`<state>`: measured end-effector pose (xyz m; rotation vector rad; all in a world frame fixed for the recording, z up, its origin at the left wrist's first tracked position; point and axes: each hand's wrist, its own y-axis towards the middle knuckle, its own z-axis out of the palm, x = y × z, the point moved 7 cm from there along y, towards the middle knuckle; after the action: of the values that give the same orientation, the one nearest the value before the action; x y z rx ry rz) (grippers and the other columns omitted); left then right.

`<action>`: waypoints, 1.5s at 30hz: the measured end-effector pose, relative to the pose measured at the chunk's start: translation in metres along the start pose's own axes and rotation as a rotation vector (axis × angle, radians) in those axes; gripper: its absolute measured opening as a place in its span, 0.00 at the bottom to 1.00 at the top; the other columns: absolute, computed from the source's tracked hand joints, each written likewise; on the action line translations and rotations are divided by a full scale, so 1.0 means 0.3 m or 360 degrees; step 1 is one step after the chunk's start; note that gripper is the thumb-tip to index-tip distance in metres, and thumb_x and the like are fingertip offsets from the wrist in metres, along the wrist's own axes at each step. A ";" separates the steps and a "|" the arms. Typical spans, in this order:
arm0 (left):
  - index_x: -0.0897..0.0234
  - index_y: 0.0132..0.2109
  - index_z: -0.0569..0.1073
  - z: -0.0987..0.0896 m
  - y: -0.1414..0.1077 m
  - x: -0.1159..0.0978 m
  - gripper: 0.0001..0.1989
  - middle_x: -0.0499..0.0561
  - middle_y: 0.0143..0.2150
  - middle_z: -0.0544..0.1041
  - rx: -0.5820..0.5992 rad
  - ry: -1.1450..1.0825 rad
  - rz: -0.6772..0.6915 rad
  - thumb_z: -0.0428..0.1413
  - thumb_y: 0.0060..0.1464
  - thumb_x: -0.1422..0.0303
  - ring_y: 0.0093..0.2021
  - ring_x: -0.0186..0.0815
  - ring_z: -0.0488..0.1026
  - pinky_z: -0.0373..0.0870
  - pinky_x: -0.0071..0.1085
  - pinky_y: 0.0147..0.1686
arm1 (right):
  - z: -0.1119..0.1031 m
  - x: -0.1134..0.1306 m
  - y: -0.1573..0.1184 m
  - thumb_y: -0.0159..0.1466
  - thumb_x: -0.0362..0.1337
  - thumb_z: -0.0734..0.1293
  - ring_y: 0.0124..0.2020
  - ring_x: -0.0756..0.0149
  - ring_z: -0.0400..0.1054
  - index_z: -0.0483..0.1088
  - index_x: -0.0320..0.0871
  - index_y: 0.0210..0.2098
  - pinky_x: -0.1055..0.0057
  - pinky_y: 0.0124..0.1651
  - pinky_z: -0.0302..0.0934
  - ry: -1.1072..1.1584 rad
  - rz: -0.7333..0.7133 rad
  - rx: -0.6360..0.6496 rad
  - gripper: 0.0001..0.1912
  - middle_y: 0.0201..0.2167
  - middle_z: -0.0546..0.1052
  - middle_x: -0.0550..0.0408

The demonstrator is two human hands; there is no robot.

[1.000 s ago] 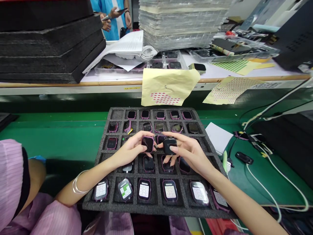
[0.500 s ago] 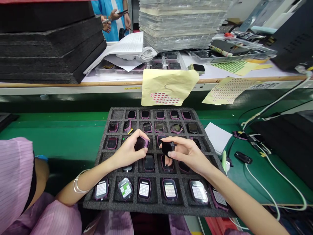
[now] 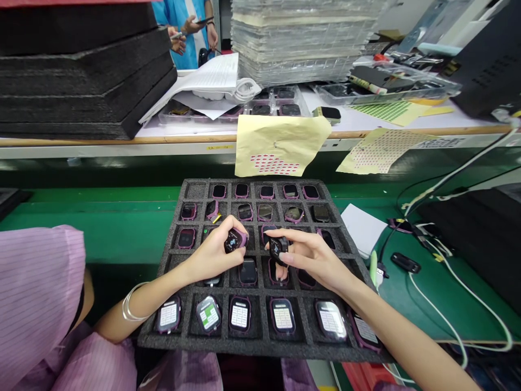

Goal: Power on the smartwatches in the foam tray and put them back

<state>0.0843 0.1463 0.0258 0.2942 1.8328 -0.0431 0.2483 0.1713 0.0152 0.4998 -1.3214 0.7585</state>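
Above the middle of a dark foam tray (image 3: 260, 343), my left hand (image 3: 217, 247) is closed around a purple smartwatch case (image 3: 233, 240) whose screen is lit. Just to its right, my right hand (image 3: 313, 252) grips a black smartwatch case (image 3: 278, 250) by its edges, its screen lit as well. The two watches are apart and tilted. Purple watch cases sit in most tray compartments. In the front row, several such as this watch (image 3: 240, 313) show white screens with grids; one watch (image 3: 209, 314) shows green patches. My hands cover some middle compartments.
A shelf edge (image 3: 163, 146) with yellow sticker sheets (image 3: 280, 144) runs behind the tray. Black foam blocks (image 3: 81, 81) and stacked clear trays (image 3: 301, 43) stand on it. White cables (image 3: 476, 304) and a small black device (image 3: 405, 263) lie right. A person in blue (image 3: 187, 32) stands beyond.
Both held watches' screens have gone from dark to lit with a display. My hands have hardly moved. At the left, a pink striped sleeve has shifted right.
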 end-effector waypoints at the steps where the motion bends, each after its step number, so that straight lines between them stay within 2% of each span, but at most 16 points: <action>1: 0.62 0.39 0.63 0.000 0.001 0.004 0.10 0.45 0.34 0.65 -0.0005 -0.0025 -0.0011 0.52 0.50 0.79 0.32 0.30 0.64 0.62 0.27 0.33 | 0.000 -0.001 0.000 0.62 0.37 0.70 0.25 0.63 0.74 0.67 0.40 0.56 0.68 0.31 0.69 -0.0003 -0.0003 0.0007 0.23 0.25 0.79 0.53; 4: 0.62 0.40 0.63 -0.001 0.004 0.011 0.10 0.46 0.35 0.65 -0.0028 -0.0059 -0.0018 0.53 0.51 0.77 0.30 0.29 0.64 0.62 0.28 0.32 | 0.000 0.001 0.003 0.62 0.37 0.71 0.26 0.63 0.74 0.67 0.39 0.57 0.67 0.31 0.70 0.0012 -0.0012 0.0010 0.25 0.26 0.78 0.52; 9: 0.62 0.37 0.63 -0.012 0.005 0.004 0.10 0.45 0.34 0.65 -0.0072 0.0054 0.0035 0.52 0.48 0.80 0.34 0.31 0.64 0.62 0.28 0.35 | -0.006 0.001 0.003 0.61 0.37 0.71 0.24 0.64 0.73 0.69 0.38 0.54 0.69 0.29 0.69 0.0047 0.0020 -0.0054 0.23 0.24 0.78 0.53; 15: 0.62 0.39 0.62 -0.021 0.009 0.013 0.10 0.45 0.34 0.63 -0.0109 -0.0045 0.0013 0.52 0.50 0.78 0.28 0.28 0.63 0.62 0.27 0.30 | -0.002 0.009 0.005 0.60 0.35 0.72 0.23 0.65 0.73 0.70 0.39 0.53 0.69 0.28 0.69 0.0108 -0.0011 -0.0056 0.21 0.30 0.78 0.51; 19: 0.62 0.37 0.62 -0.029 0.009 0.011 0.11 0.44 0.33 0.64 -0.0136 0.0025 0.0015 0.52 0.47 0.80 0.29 0.29 0.62 0.61 0.27 0.30 | -0.007 0.007 0.008 0.59 0.35 0.72 0.22 0.65 0.73 0.71 0.39 0.51 0.69 0.27 0.69 0.0113 0.0003 -0.0081 0.21 0.26 0.78 0.53; 25: 0.62 0.39 0.63 -0.030 0.011 0.010 0.10 0.45 0.34 0.64 -0.0141 -0.0037 0.0025 0.52 0.49 0.78 0.28 0.28 0.62 0.61 0.28 0.31 | -0.010 0.018 0.007 0.60 0.35 0.72 0.22 0.65 0.72 0.71 0.40 0.52 0.71 0.26 0.69 0.0121 -0.0045 -0.0072 0.21 0.26 0.78 0.53; 30: 0.62 0.37 0.63 -0.036 0.012 0.008 0.11 0.44 0.33 0.64 -0.0170 0.0079 0.0039 0.52 0.46 0.80 0.32 0.30 0.63 0.60 0.27 0.34 | -0.016 0.020 0.008 0.59 0.33 0.72 0.21 0.67 0.72 0.73 0.40 0.50 0.72 0.24 0.69 0.0111 -0.0055 -0.0096 0.19 0.30 0.79 0.51; 40: 0.62 0.37 0.62 -0.039 0.014 0.010 0.11 0.44 0.33 0.63 -0.0173 0.0042 0.0030 0.52 0.48 0.80 0.31 0.29 0.63 0.61 0.27 0.33 | -0.020 0.025 0.006 0.59 0.34 0.72 0.21 0.68 0.72 0.74 0.42 0.49 0.73 0.24 0.69 0.0140 -0.0073 -0.0116 0.18 0.35 0.79 0.49; 45: 0.62 0.39 0.62 -0.042 0.016 0.018 0.11 0.44 0.34 0.62 -0.0195 -0.0031 0.0045 0.52 0.49 0.79 0.29 0.27 0.62 0.61 0.27 0.32 | -0.026 0.030 0.004 0.59 0.33 0.72 0.22 0.67 0.72 0.73 0.43 0.51 0.72 0.25 0.69 0.0151 -0.0113 -0.0131 0.19 0.34 0.79 0.50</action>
<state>0.0720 0.1543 0.0249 0.2327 1.8032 0.0852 0.2533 0.1794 0.0224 0.4378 -1.2350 0.6585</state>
